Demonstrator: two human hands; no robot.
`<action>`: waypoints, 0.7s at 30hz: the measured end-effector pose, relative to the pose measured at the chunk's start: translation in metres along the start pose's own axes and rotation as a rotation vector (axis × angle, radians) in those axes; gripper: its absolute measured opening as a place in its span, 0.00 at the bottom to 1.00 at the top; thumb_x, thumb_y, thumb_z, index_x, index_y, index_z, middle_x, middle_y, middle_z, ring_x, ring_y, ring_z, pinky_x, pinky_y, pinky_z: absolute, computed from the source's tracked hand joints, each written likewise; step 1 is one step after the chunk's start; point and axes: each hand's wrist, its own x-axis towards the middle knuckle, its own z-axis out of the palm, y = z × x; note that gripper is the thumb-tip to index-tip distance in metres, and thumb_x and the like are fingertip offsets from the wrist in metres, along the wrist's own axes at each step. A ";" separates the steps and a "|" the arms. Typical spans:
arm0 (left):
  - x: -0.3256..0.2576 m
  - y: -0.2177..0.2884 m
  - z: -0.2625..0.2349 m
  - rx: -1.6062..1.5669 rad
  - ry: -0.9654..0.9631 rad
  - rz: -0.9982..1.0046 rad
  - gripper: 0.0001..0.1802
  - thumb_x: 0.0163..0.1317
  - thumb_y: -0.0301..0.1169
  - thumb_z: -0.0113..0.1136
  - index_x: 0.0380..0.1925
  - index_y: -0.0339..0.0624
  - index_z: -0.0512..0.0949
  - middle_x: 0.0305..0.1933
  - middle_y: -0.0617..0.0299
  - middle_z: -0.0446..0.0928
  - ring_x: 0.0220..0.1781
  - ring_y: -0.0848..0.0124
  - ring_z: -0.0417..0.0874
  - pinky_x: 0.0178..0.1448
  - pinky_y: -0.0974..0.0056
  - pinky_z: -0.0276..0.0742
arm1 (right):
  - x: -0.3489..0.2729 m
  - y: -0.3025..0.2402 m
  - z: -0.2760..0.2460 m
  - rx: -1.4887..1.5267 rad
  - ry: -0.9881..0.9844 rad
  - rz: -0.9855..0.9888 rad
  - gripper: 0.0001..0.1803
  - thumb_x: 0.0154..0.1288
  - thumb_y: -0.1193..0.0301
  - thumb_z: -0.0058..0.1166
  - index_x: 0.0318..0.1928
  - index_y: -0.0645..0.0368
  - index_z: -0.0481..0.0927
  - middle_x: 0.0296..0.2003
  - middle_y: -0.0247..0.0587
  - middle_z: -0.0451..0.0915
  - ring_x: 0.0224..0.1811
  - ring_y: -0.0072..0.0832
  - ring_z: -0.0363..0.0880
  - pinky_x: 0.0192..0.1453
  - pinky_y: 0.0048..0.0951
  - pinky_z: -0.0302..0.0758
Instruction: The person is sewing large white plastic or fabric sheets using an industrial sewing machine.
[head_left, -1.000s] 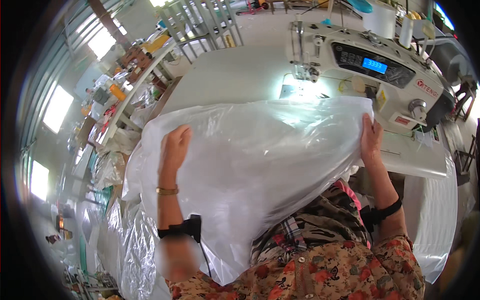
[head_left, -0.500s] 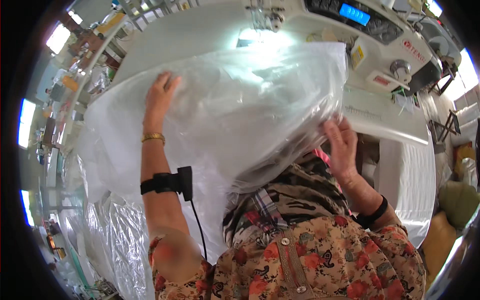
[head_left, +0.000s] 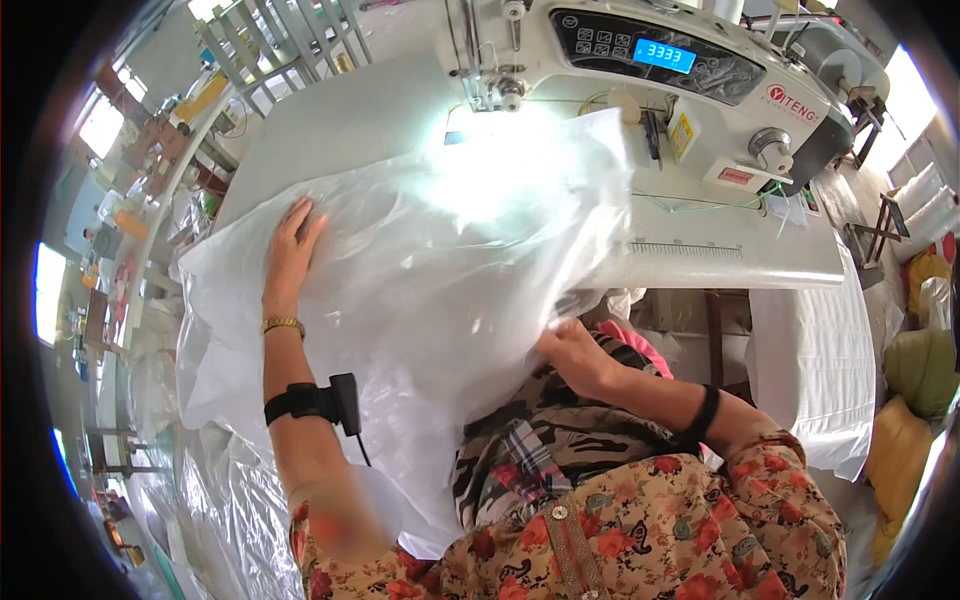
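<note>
Around the rim of the view, a cluttered workshop is spread, with a long pale workbench [head_left: 168, 190] heaped with goods at ten o'clock and a grey barred rack [head_left: 265, 40] at eleven. Through the upper middle runs a smooth pale-grey sewing table [head_left: 330, 120], left bare at eleven o'clock and between two and three. Much of its near side is covered by a large, translucent white plastic sheet [head_left: 420, 280], which is draped over the edge toward eight. At one o'clock a white sewing machine [head_left: 670, 88] is mounted; beneath its head the sheet is washed out by glare. Between nine and ten o'clock, the left hand [head_left: 288, 255] is laid on the sheet, fingers extended, nothing gripped. At four, near the centre, the right hand [head_left: 575, 352] is bent at the sheet's near edge; whether its fingertips are clamped on the plastic cannot be told.
</note>
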 end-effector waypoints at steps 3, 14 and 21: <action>-0.001 -0.009 -0.006 -0.069 -0.031 0.025 0.23 0.68 0.38 0.58 0.56 0.31 0.75 0.64 0.48 0.73 0.69 0.54 0.70 0.71 0.58 0.66 | -0.079 -0.057 -0.030 -0.311 -0.379 0.021 0.25 0.67 0.70 0.59 0.63 0.63 0.71 0.58 0.42 0.74 0.60 0.29 0.72 0.64 0.32 0.69; -0.018 -0.024 -0.009 -0.192 -0.042 0.048 0.18 0.64 0.31 0.62 0.51 0.31 0.78 0.61 0.52 0.76 0.65 0.59 0.75 0.66 0.62 0.72 | -0.091 -0.018 -0.082 -0.818 0.030 0.345 0.22 0.67 0.55 0.57 0.35 0.65 0.83 0.28 0.46 0.81 0.33 0.31 0.81 0.43 0.33 0.76; -0.023 -0.008 -0.013 -0.122 0.008 -0.048 0.21 0.63 0.35 0.63 0.51 0.32 0.78 0.60 0.52 0.77 0.63 0.56 0.76 0.65 0.60 0.72 | -0.073 -0.132 -0.044 -1.416 0.031 -0.504 0.12 0.62 0.64 0.62 0.37 0.60 0.79 0.27 0.48 0.79 0.33 0.44 0.79 0.37 0.42 0.73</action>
